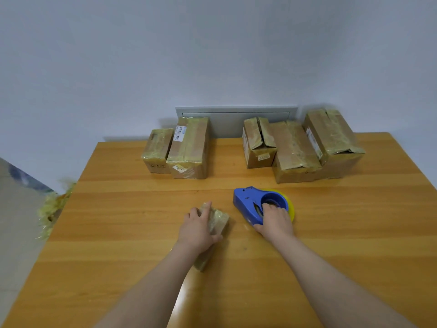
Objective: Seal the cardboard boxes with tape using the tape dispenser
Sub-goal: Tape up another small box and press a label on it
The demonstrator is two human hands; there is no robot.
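Table edge, far left: a tangle of yellowish tape scraps (53, 207) hangs off the side of the wooden table (118, 268).
Back left: two taped boxes (189, 147) stand touching each other near the wall.
Left hand (201, 227): fingers curled over the top of a small box (218, 221), thumb on its right side, gripping it and pressing it to the table.
Small box: near the table's middle, partly hidden under the left hand and wrist, already wrapped in glossy tape.
Tape dispenser (255, 204): blue, with a yellow roll, lying flat on its side just right of the small box, not touching it.
Right hand (275, 221): fingers hooked into the roll's hub, thumb at the near edge, holding the dispenser.
Back right: three boxes (294, 152) huddle together, their taped flaps partly lifted.
Behind the boxes: a grey panel (231, 119) set in the wall.
Step in hand: probably picking up the dispenser to tape the small box. Best done by standing the dispenser up so the tape meets the cardboard, keeping the left hand's hold firm so the box does not slide, and pulling along the seam in one straight stroke.
Direction: the dispenser's nose points away and to the left, its roll end nearest the person; its long axis runs far-left to near-right. The small box's long axis runs near-left to far-right.
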